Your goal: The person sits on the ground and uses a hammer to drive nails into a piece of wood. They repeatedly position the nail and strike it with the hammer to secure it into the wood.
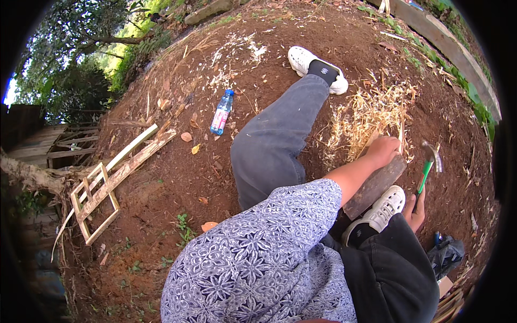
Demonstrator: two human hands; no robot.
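Observation:
My left hand [383,150] is closed at the far end of a dark, squared wooden block [375,187] on the ground. Pale wooden strips [402,129] stick out beyond its fingers, and the hand seems to grip them; the grip itself is partly hidden. Right of the block, my right hand [414,213] is wrapped round the green handle of a claw hammer [425,175]. The metal head points away from me, raised above the soil. My white shoe [385,210] rests between the block and the right hand.
Curly wood shavings [371,110] cover the soil beyond the block. A water bottle [222,113] lies left of my outstretched leg. Farther left is a small wooden frame [95,202] with long battens [132,168]. A black plastic bag [446,255] sits at lower right.

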